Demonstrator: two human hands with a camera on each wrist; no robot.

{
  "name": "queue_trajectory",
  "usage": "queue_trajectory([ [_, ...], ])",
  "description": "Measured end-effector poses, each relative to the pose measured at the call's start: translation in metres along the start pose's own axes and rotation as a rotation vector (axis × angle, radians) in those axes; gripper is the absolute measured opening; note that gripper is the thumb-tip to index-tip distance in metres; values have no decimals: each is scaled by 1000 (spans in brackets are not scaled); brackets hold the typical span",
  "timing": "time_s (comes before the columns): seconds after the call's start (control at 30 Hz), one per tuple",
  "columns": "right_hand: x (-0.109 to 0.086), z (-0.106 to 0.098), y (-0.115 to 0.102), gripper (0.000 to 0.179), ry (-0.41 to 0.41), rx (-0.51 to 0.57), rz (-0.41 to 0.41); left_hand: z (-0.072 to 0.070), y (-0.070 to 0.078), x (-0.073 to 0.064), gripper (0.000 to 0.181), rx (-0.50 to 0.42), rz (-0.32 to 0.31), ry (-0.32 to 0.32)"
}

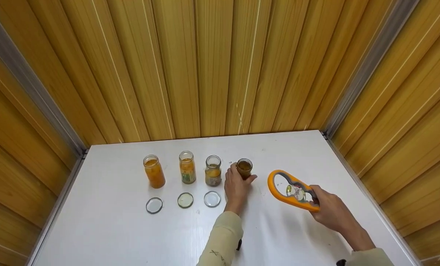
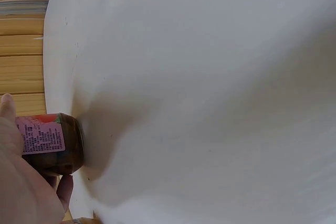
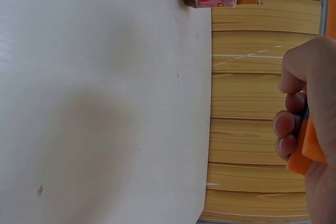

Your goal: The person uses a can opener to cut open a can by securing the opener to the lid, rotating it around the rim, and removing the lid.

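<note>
My left hand (image 1: pixel 236 186) grips an uncapped glass jar (image 1: pixel 244 165) of brown contents, fingers on one side and thumb on the other. The jar stands upright; its pink label shows in the left wrist view. My right hand (image 1: pixel 330 208) grips one end of an orange and grey jar opener (image 1: pixel 292 200), raised over the table to the right of the jar. Within the opener's grey toothed opening shows a printed lid (image 1: pixel 296 193). In the right wrist view, the curled fingers (image 3: pixel 284 123) wrap the orange handle (image 3: pixel 299 162).
Left of the held jar stand three uncapped jars: a tall orange-filled jar (image 1: pixel 155 175), a jar with a green label (image 1: pixel 187 170) and a shorter jar (image 1: pixel 213 173). Before them lie three lids (image 1: pixel 154 205). Wood-patterned walls (image 1: pixel 212 74) bound the white table (image 1: pixel 131 236).
</note>
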State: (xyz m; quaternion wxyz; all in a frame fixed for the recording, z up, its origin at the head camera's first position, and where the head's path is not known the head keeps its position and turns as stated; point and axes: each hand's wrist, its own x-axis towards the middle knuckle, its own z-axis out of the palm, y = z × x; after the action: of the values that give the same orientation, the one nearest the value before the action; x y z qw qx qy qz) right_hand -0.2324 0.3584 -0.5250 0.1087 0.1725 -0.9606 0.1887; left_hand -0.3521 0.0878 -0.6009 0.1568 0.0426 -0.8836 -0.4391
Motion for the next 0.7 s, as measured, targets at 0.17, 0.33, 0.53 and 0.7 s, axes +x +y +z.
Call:
queue_trajectory([
  [0.17,0,0,-3,57,0,7,5,-1,2,-3,79,6,-21,20],
  [0.33,-1,0,-4,58,1,15,2,-4,7,-9,84,19,-74,36],
  [0.53,0,-1,-5,59,22,-11,-34,-9,13,-17,95,0,-138,-29],
  [0.7,1,0,-5,60,40,-30,-61,-16,15,-26,87,-21,-147,-31],
])
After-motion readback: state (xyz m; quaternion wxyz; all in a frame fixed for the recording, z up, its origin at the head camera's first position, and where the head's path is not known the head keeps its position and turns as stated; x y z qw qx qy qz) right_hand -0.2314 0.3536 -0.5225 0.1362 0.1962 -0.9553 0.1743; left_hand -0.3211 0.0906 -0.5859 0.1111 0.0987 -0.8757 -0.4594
